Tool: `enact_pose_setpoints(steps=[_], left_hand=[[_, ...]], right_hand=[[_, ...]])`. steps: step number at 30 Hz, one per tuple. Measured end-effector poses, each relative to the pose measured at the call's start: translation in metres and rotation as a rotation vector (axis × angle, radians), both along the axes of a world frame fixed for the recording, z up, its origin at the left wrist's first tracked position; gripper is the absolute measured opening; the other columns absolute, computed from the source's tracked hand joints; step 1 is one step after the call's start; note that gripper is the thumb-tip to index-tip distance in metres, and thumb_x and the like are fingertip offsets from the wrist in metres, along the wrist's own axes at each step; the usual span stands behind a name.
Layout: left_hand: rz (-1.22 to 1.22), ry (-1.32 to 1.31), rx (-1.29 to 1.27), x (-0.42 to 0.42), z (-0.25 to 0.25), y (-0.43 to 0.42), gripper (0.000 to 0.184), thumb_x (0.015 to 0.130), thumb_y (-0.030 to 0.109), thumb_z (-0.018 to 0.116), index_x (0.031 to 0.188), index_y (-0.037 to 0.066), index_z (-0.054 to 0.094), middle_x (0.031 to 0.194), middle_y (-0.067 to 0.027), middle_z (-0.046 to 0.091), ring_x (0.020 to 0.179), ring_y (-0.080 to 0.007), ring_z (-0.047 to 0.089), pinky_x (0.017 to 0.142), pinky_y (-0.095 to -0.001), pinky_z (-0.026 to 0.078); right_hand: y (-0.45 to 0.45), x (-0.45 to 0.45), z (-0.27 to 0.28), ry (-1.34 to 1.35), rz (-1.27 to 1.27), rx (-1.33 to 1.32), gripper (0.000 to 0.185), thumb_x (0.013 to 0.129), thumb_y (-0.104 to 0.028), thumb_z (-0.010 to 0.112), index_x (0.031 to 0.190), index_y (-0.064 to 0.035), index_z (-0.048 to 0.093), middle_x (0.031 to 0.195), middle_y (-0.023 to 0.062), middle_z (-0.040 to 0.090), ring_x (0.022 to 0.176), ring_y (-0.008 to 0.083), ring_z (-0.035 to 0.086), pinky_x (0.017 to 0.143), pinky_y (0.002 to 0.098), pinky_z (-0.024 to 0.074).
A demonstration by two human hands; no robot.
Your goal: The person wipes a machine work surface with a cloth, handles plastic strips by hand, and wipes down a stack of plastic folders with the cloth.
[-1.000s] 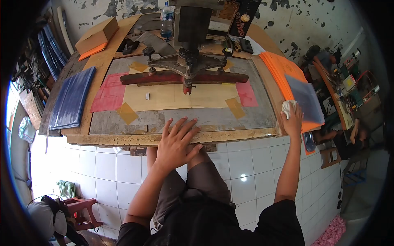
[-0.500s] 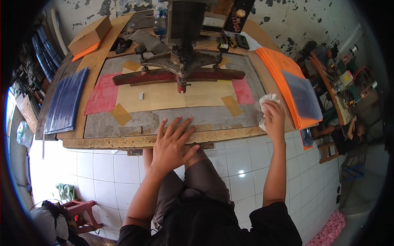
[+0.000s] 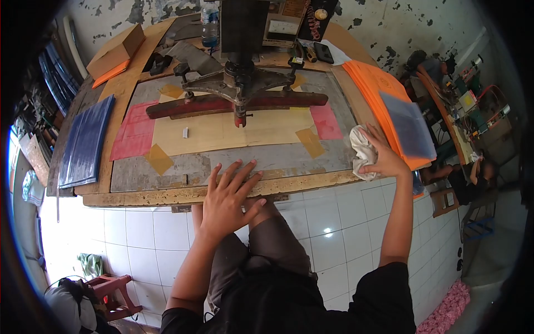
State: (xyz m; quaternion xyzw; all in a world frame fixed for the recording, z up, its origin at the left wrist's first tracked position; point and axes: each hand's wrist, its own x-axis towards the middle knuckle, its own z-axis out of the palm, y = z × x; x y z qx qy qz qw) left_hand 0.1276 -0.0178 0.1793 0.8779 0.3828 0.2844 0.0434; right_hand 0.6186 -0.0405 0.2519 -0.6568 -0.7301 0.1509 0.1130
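Observation:
My left hand (image 3: 229, 201) lies flat with spread fingers on the front edge of the worktable (image 3: 167, 195), holding nothing. At the table's right front corner, my right hand (image 3: 387, 158) has its fingers and thumb around a crumpled white cloth (image 3: 362, 149). Across the grey plate (image 3: 222, 161) lies a pale yellow sheet (image 3: 211, 133) with pink pieces (image 3: 326, 122) at its sides and tan tape (image 3: 310, 143) on it. A small white piece (image 3: 186, 132) rests on the sheet. Above it stands a dark press with a red-edged bar (image 3: 194, 106).
Orange folders (image 3: 378, 92) with a clear plastic sheet (image 3: 409, 122) lie right of the plate. Blue plastic covers (image 3: 88, 142) are at left, a cardboard box (image 3: 115, 51) behind them. A water bottle (image 3: 209, 25) and phone (image 3: 323, 53) stand or lie at the back. Another person (image 3: 473, 181) sits at far right.
My right hand has shifted right and turned, its fingers now more spread around the cloth. The left hand stays on the table edge. The view has moved slightly.

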Motion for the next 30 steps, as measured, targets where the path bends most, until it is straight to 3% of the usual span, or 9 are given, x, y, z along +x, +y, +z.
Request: enact_pose_setpoints(steps=[3, 9, 12, 15, 17, 22, 25, 27, 30], left_hand=[[-0.002, 0.005, 0.005, 0.001, 0.000, 0.001, 0.057, 0.095, 0.046, 0.075, 0.146, 0.020, 0.070, 0.161, -0.0025, 0.059, 0.153, -0.0301, 0.048, 0.131, -0.0606, 0.026], [0.011, -0.002, 0.018, 0.001, 0.004, -0.001, 0.056, 0.096, 0.046, 0.075, 0.146, 0.020, 0.070, 0.161, -0.0023, 0.058, 0.152, -0.0296, 0.049, 0.130, -0.0600, 0.027], [-0.009, 0.017, 0.016, 0.001, 0.000, 0.000, 0.055, 0.096, 0.046, 0.074, 0.145, 0.021, 0.070, 0.160, -0.0001, 0.060, 0.150, -0.0281, 0.050, 0.130, -0.0593, 0.028], [-0.041, 0.017, 0.015, -0.001, -0.001, 0.000, 0.052, 0.096, 0.045, 0.075, 0.143, 0.023, 0.071, 0.158, 0.0036, 0.062, 0.148, -0.0265, 0.052, 0.130, -0.0586, 0.028], [-0.050, 0.013, 0.021, -0.002, -0.001, 0.002, 0.051, 0.096, 0.044, 0.076, 0.142, 0.024, 0.071, 0.156, 0.0055, 0.063, 0.146, -0.0259, 0.053, 0.130, -0.0583, 0.028], [-0.037, 0.010, 0.008, -0.004, 0.002, -0.001, 0.048, 0.095, 0.041, 0.077, 0.140, 0.025, 0.072, 0.154, 0.0069, 0.065, 0.143, -0.0258, 0.056, 0.128, -0.0570, 0.031], [-0.041, -0.018, 0.033, -0.002, -0.002, 0.002, 0.047, 0.095, 0.041, 0.077, 0.139, 0.024, 0.072, 0.153, 0.0066, 0.066, 0.141, -0.0256, 0.057, 0.124, -0.0555, 0.034], [-0.046, -0.029, 0.042, -0.002, -0.004, 0.002, 0.047, 0.095, 0.040, 0.077, 0.139, 0.024, 0.072, 0.152, 0.0061, 0.066, 0.138, -0.0255, 0.058, 0.122, -0.0545, 0.036], [-0.052, -0.029, 0.037, -0.005, -0.002, -0.001, 0.048, 0.094, 0.040, 0.078, 0.139, 0.024, 0.073, 0.151, 0.0054, 0.067, 0.136, -0.0255, 0.059, 0.119, -0.0536, 0.037]], right_hand=[[0.010, -0.001, 0.007, 0.092, 0.058, -0.030, 0.110, 0.076, -0.026, 0.100, 0.170, -0.0187, 0.043, 0.178, 0.0154, 0.036, 0.163, 0.0357, 0.036, 0.130, 0.0422, 0.0346], [0.022, 0.010, -0.018, 0.151, -0.249, 0.231, 0.067, 0.095, -0.013, 0.084, 0.155, -0.0047, 0.057, 0.149, 0.0179, 0.067, 0.138, 0.0331, 0.064, 0.117, 0.0410, 0.0499], [0.012, -0.093, 0.004, 0.281, -0.293, 0.581, 0.059, 0.099, -0.006, 0.077, 0.154, -0.0048, 0.057, 0.150, 0.0188, 0.065, 0.138, 0.0359, 0.063, 0.116, 0.0439, 0.0509], [0.004, -0.194, -0.015, 0.248, 0.075, 0.704, 0.074, 0.084, 0.006, 0.080, 0.153, -0.0123, 0.060, 0.154, 0.0174, 0.061, 0.145, 0.0375, 0.057, 0.122, 0.0481, 0.0473], [0.001, -0.238, -0.031, 0.178, 0.315, 0.526, 0.067, 0.082, 0.008, 0.079, 0.145, -0.0114, 0.064, 0.153, 0.0137, 0.062, 0.147, 0.0382, 0.055, 0.122, 0.0515, 0.0463], [0.043, -0.201, -0.049, 0.126, -0.110, 0.482, 0.063, 0.084, 0.011, 0.074, 0.144, -0.0047, 0.062, 0.149, 0.0217, 0.064, 0.136, 0.0437, 0.061, 0.116, 0.0538, 0.0482], [0.048, -0.227, -0.057, 0.104, 0.087, 0.615, 0.066, 0.083, 0.012, 0.073, 0.145, -0.0056, 0.061, 0.152, 0.0219, 0.062, 0.142, 0.0433, 0.057, 0.122, 0.0527, 0.0445], [0.028, -0.263, -0.038, 0.266, 0.395, 0.315, 0.068, 0.083, 0.013, 0.069, 0.147, -0.0082, 0.061, 0.159, 0.0186, 0.058, 0.152, 0.0405, 0.050, 0.131, 0.0491, 0.0377], [0.065, -0.243, -0.053, 0.266, 0.301, 0.360, 0.070, 0.083, 0.012, 0.068, 0.149, -0.0120, 0.062, 0.158, 0.0153, 0.059, 0.152, 0.0392, 0.050, 0.129, 0.0506, 0.0400]])
